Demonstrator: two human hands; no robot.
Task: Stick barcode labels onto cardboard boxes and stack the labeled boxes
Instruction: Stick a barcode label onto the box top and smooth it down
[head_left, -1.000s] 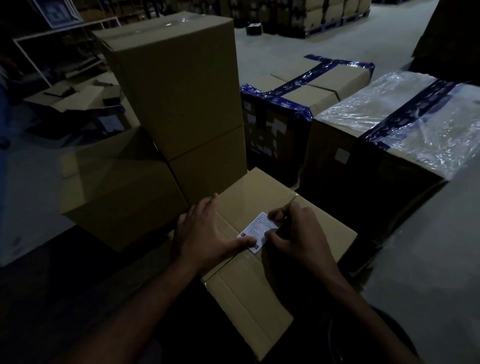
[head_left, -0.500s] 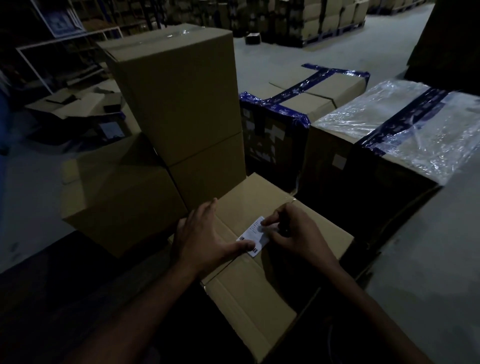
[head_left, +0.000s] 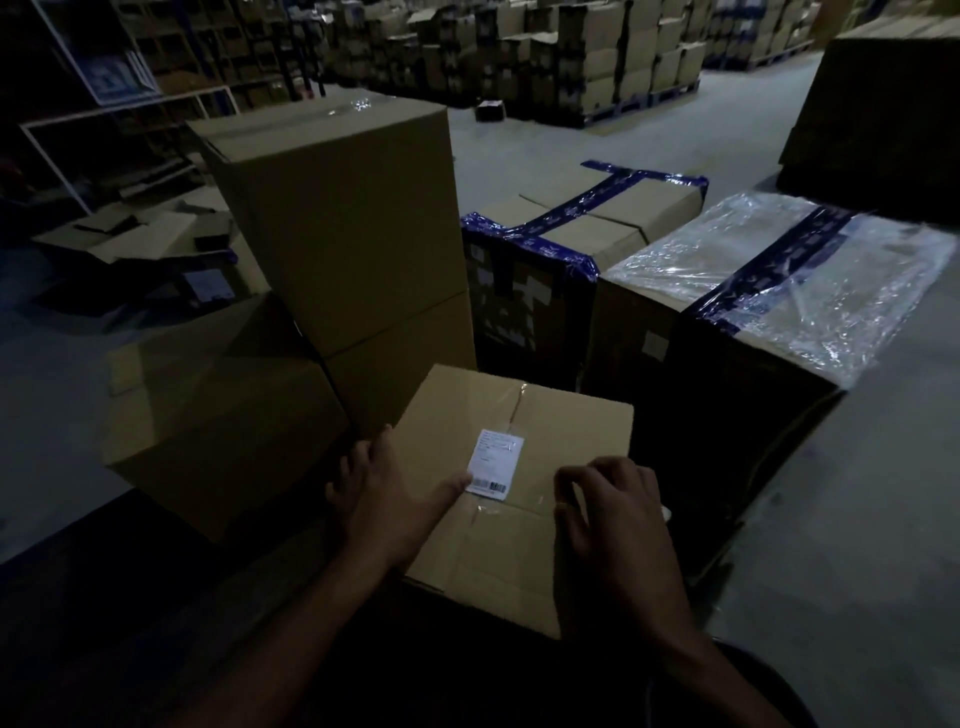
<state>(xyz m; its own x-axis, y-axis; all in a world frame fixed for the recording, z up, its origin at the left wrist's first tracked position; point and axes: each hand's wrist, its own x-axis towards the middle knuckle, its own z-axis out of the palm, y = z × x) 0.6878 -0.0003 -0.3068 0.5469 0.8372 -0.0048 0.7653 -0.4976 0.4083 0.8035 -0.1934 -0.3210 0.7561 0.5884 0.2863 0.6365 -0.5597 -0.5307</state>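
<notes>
Resting on top of a closed brown cardboard box (head_left: 545, 441), a white rectangular barcode label (head_left: 495, 464) lies flat near the middle of the lid, beside the taped centre seam, its barcode toward the person. The left hand (head_left: 384, 499) lies spread across the box's left edge, fingers relaxed and the thumb tip pressing the label's lower left corner. The right hand (head_left: 613, 514) rests on the lid near the right edge, well apart from the label, fingers loosely curled and holding nothing.

Behind the box's far left corner stands a stack of two plain brown cardboard boxes (head_left: 343, 249), both sealed. Left of that stack sits a lower brown cardboard box (head_left: 218, 415), closed too. Behind the far right corner are a carton bound with dark blue tape (head_left: 582, 234) and, to its right, a carton under clear plastic film with a blue tape strip (head_left: 779, 280); both are shut, so what is inside cannot be told. Flattened cardboard sheets (head_left: 135, 234) lie on the grey floor (head_left: 883, 493) at far left, and pallets of stacked cartons (head_left: 597, 57) fill the background.
</notes>
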